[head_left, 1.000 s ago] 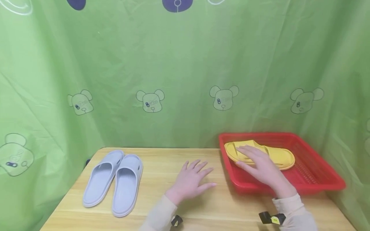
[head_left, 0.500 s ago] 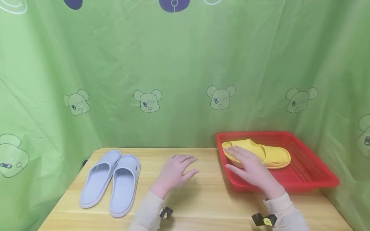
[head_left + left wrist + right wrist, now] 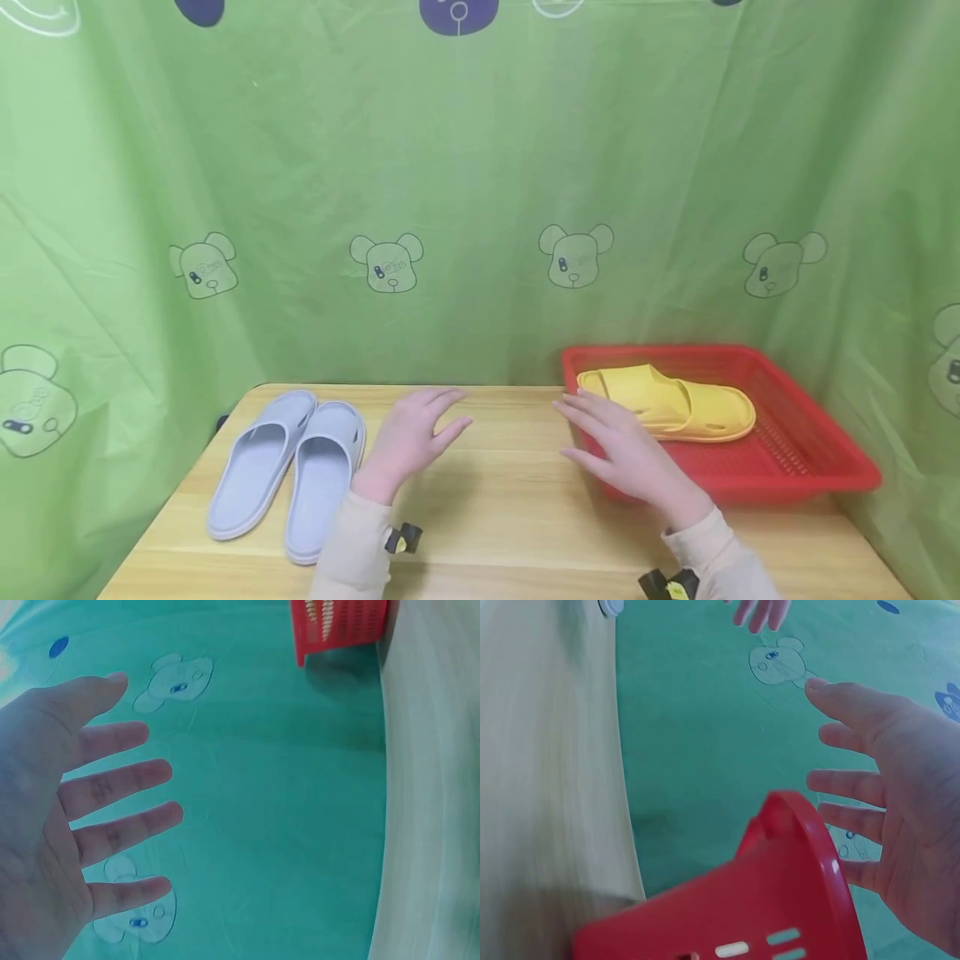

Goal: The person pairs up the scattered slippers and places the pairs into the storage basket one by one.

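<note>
My left hand [image 3: 408,437] hovers above the wooden table beside the pair of light grey-blue slippers, its fingers spread and holding nothing, as the left wrist view confirms. Those are a left slipper [image 3: 251,479] and a right slipper [image 3: 321,492], side by side with toes toward the back edge. My right hand [image 3: 618,446] is in the air over the near left corner of the red basket [image 3: 817,483], fingers extended with nothing in them. Inside the basket lie yellow slippers [image 3: 712,408], partly covered by that hand in the head view.
The wooden table [image 3: 510,533] reaches back to a green curtain [image 3: 480,325] printed with bear faces. The basket stands at the table's right side, near the curtain. Bare tabletop lies between the grey-blue slippers and the basket.
My left hand has moved left, from mid-table toward the grey-blue slippers. My right hand has drifted left off the yellow slippers to the basket's near left rim. Slippers and basket stay in place.
</note>
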A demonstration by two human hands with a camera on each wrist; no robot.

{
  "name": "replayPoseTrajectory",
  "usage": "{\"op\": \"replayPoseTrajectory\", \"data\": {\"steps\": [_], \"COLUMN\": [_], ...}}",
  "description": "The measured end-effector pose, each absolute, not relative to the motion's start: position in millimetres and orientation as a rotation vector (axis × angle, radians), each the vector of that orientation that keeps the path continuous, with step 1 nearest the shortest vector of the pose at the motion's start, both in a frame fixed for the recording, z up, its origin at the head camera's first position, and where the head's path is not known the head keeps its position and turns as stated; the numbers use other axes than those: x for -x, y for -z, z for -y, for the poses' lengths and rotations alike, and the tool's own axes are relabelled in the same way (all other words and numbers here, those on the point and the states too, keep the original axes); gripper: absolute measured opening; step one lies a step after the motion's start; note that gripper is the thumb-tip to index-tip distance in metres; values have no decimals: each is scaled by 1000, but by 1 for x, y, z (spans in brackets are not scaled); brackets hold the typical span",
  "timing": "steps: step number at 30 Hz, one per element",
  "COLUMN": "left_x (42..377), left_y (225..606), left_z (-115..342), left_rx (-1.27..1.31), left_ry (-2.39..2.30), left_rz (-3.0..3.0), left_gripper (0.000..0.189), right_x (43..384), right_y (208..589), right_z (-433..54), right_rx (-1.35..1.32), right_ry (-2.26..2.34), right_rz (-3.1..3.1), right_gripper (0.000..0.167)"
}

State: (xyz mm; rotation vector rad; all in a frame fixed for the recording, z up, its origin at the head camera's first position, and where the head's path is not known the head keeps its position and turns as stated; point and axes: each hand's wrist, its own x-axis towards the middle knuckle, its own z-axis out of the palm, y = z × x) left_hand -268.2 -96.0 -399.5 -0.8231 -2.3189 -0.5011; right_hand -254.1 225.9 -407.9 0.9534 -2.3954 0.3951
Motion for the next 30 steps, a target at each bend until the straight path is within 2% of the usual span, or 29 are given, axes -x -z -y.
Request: {"op": "replayPoseTrajectory", "data": {"steps": [30], "left_x": [266], "left_y": [386], "left_z": [177], "left_rx": [388], "left_ry": [713], "left_rz": [2530], "left_gripper": [44], "right_x": [241], "right_y": [431], "right_z": [-182], "right_rx": [-1085], "right_ry": [-247], "right_rz": [2444], "right_gripper": [64]}}
